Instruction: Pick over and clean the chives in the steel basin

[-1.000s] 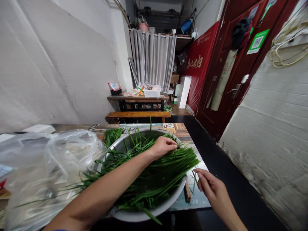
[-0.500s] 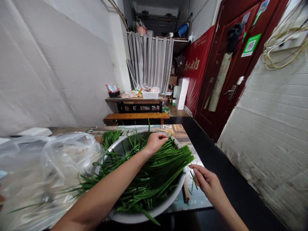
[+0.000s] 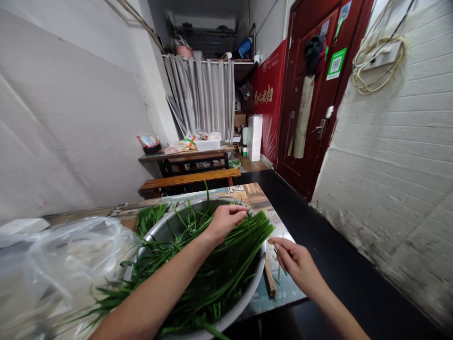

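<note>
Left hand (image 3: 226, 222): fingers curled, thumb and fingertips almost meeting, over a bunch of long, thin green leaves (image 3: 233, 264) in a round silver metal basin (image 3: 261, 276). Right hand (image 3: 297, 260): loosely pinched, just beside the cut ends. Cannot tell whether either grips a strand. Brown stick bundle (image 3: 270, 279) by the near right corner of the wood-patterned worktop (image 3: 292, 285).

The table (image 3: 260, 198) in front of me has a patchwork top, wood-brown by the far right corner, teal by the near right one. A wide metal basin (image 3: 257, 276) stands toward the right end, reaching the near edge. Between it and the right edge lie a bundle of thin sticks (image 3: 271, 279) and some green scraps (image 3: 279, 273). A small bunch of greens (image 3: 150, 219) sits toward the far edge; leftward spreads a clear plastic bag (image 3: 81, 255).
</note>
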The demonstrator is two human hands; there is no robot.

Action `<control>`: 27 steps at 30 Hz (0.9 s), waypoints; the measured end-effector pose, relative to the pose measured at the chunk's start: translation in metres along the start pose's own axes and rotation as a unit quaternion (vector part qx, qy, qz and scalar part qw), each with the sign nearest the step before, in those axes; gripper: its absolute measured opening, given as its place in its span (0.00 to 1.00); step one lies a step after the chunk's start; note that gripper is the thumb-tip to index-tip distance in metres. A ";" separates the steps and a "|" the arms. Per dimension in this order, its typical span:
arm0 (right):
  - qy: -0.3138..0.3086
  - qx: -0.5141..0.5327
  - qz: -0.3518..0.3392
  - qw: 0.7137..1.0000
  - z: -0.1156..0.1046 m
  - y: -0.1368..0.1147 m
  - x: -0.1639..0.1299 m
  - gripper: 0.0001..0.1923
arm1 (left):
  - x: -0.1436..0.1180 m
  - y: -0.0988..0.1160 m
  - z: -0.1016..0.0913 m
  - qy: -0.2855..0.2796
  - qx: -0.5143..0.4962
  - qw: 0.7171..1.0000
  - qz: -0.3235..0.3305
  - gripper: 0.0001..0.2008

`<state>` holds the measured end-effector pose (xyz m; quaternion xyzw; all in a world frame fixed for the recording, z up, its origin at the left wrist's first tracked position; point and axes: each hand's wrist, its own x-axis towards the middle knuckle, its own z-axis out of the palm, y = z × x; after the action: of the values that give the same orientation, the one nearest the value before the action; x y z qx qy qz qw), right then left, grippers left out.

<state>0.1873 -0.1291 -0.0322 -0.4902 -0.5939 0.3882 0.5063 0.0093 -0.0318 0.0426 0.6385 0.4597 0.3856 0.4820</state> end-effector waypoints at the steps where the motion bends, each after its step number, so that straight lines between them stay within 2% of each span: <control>1: 0.001 0.000 -0.001 1.000 0.000 0.000 0.000 0.21 | 0.000 0.000 0.000 -0.003 -0.004 1.000 -0.004 0.12; 12: 0.001 -0.016 -0.002 1.000 -0.001 0.000 0.000 0.22 | 0.000 -0.003 0.000 -0.014 -0.061 0.998 -0.020 0.13; 19: 0.008 -0.027 -0.019 0.999 -0.001 0.003 0.000 0.21 | -0.001 -0.003 0.000 -0.026 -0.067 0.997 -0.033 0.11; 27: 0.006 -0.022 -0.008 1.000 -0.001 0.006 -0.001 0.23 | 0.000 -0.007 0.001 -0.026 -0.058 0.998 -0.025 0.12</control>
<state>0.1894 -0.1283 -0.0384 -0.4989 -0.6034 0.3681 0.5015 0.0091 -0.0314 0.0354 0.6074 0.4396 0.3830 0.5395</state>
